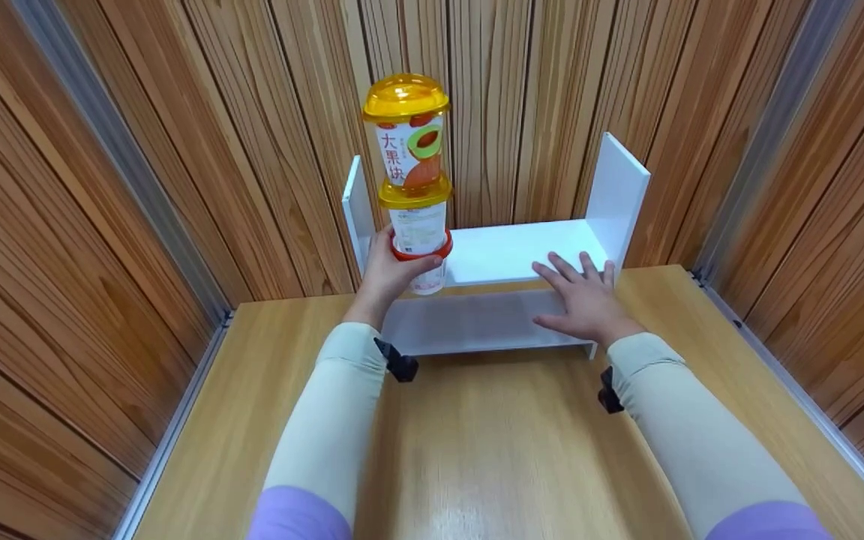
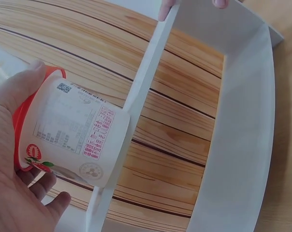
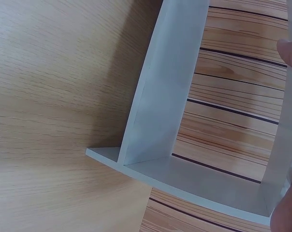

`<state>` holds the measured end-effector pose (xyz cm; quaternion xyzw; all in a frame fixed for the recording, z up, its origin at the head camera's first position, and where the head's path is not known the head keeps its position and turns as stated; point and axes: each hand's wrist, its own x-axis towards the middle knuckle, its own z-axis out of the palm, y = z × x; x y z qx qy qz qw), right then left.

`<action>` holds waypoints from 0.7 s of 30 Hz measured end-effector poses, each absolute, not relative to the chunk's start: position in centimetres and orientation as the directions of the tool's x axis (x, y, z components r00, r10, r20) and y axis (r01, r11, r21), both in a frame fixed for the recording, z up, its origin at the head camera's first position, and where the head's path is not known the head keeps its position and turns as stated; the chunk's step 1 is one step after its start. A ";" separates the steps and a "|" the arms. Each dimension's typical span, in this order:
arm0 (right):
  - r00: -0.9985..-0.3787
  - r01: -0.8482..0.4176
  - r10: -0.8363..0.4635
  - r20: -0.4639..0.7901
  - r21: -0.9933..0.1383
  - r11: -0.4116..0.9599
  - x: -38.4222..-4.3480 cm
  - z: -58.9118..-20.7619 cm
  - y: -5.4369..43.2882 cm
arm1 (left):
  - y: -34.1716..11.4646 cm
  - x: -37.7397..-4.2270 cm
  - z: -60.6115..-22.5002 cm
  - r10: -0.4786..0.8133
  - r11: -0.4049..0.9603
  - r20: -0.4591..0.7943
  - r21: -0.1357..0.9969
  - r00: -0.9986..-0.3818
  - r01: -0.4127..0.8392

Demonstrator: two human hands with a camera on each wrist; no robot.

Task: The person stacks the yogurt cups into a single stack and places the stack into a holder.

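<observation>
My left hand (image 1: 387, 274) grips the lowest of three stacked plastic cups, with thumb and fingers round it just under its red lid. That lowest cup (image 2: 73, 130) has a white label with red print. On it stands a white-labelled cup (image 1: 418, 227) with a yellow lid, topped by a fruit-printed cup (image 1: 411, 154) with a domed yellow lid. The stack is at the left end of a white two-tier shelf (image 1: 514, 251), by its upper board; contact is unclear. My right hand (image 1: 586, 304), fingers spread, is at the upper board's right front edge, holding nothing.
White side panels (image 1: 619, 195) rise at both ends of the shelf. Its lower board (image 1: 477, 322) lies beneath the upper one. The shelf stands on a wooden table (image 1: 477, 435), with wood-patterned walls (image 1: 267, 150) behind and on both sides.
</observation>
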<state>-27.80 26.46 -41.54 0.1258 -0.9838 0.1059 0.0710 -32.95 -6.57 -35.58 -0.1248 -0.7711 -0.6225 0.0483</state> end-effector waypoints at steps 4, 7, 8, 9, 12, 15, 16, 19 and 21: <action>-0.961 -0.256 -0.227 0.158 -0.199 0.946 -27.7 -41.6 26.3 | -6.5 -32.9 -35.8 0.109 0.185 0.207 0.957 -0.972 0.224; -0.962 -0.252 -0.222 0.159 -0.199 0.947 -27.6 -41.7 26.2 | -6.4 -32.9 -35.9 0.094 0.173 0.189 0.964 -0.977 0.203; -0.962 -0.251 -0.221 0.158 -0.199 0.947 -27.5 -41.7 26.2 | -6.3 -32.9 -35.9 0.088 0.168 0.184 0.966 -0.979 0.197; -0.962 -0.251 -0.221 0.158 -0.200 0.947 -27.5 -41.8 26.1 | -6.2 -32.9 -36.0 0.080 0.164 0.179 0.968 -0.981 0.190; -0.963 -0.247 -0.218 0.159 -0.198 0.949 -27.5 -41.8 26.0 | -6.0 -32.8 -36.0 0.057 0.156 0.164 0.973 -0.985 0.171; -0.962 -0.249 -0.220 0.159 -0.192 0.949 -27.5 -41.9 25.7 | -5.9 -32.7 -36.0 0.038 0.151 0.146 0.977 -0.989 0.150; -0.962 -0.249 -0.221 0.159 -0.190 0.950 -27.5 -41.9 25.6 | -5.8 -32.7 -36.0 0.036 0.150 0.143 0.978 -0.989 0.147; -0.962 -0.248 -0.219 0.163 -0.188 0.950 -27.4 -41.9 25.3 | -5.7 -32.7 -35.9 0.031 0.143 0.136 0.980 -0.990 0.139; -0.961 -0.249 -0.218 0.169 -0.185 0.951 -27.4 -41.9 25.1 | -5.6 -32.7 -36.0 0.024 0.143 0.131 0.981 -0.991 0.133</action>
